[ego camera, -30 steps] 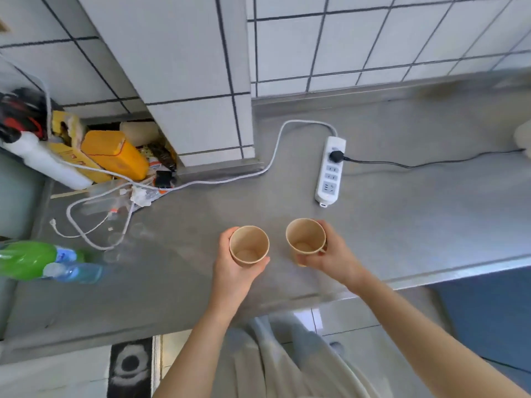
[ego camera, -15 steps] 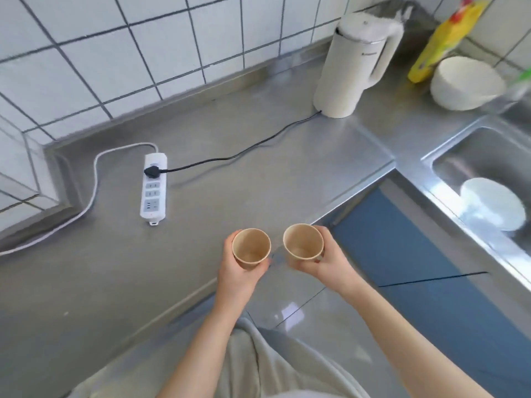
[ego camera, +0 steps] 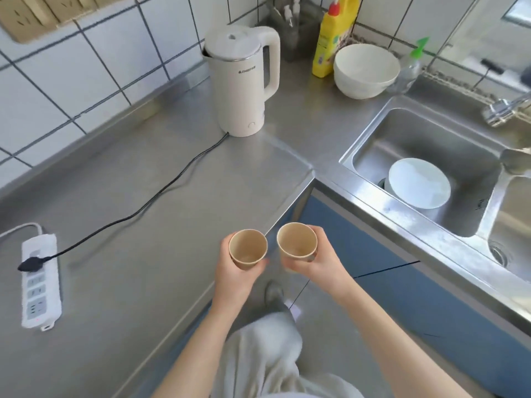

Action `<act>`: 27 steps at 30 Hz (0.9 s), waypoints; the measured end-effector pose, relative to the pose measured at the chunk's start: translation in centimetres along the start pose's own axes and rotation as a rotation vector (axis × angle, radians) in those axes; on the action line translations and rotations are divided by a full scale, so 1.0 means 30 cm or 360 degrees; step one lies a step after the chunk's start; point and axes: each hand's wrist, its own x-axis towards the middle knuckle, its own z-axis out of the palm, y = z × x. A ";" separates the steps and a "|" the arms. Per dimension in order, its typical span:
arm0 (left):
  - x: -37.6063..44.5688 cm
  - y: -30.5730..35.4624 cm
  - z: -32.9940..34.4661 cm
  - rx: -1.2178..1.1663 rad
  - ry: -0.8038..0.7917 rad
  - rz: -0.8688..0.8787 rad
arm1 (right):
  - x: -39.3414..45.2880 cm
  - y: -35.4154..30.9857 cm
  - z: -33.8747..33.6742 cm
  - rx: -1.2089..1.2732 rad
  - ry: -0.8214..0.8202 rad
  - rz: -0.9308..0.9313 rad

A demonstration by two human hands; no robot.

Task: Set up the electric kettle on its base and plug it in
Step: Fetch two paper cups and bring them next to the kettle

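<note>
A white electric kettle [ego camera: 241,81] stands upright on the steel counter [ego camera: 138,196] near the tiled wall, lid closed. Its black cord [ego camera: 138,209] runs across the counter to a black plug [ego camera: 31,263] seated in a white power strip [ego camera: 41,282] at the left. My left hand [ego camera: 235,275] holds a brown paper cup [ego camera: 247,248]. A second brown paper cup [ego camera: 297,243] sits in my right hand [ego camera: 319,261]. Both cups are upright, side by side, in front of the counter's corner, well short of the kettle.
A steel sink [ego camera: 425,156] at the right holds a white plate [ego camera: 418,186]. Behind it stand a white bowl [ego camera: 366,70], a yellow bottle [ego camera: 330,38] and a tap [ego camera: 505,109]. Blue cabinet fronts [ego camera: 402,297] lie below the counter edge.
The view has swung right, from the cluttered left end of the counter to the kettle and sink. Both hands have kept hold of the two cups in front of me.
</note>
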 end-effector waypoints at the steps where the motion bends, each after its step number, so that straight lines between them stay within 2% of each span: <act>1: 0.022 0.008 0.011 0.0013 -0.0014 0.0000 | 0.022 -0.009 -0.006 -0.0002 0.0002 0.0005; 12: 0.470 0.205 0.177 0.0105 0.0004 0.0064 | 0.484 -0.167 -0.206 -0.0019 0.0069 0.0007; 18: 0.600 0.250 0.247 0.0090 0.0195 -0.0017 | 0.698 -0.216 -0.232 -0.0035 -0.0029 -0.0095; 27: 0.719 0.282 0.394 0.0011 0.0536 -0.0307 | 0.996 -0.306 -0.308 -0.0230 -0.0344 -0.0139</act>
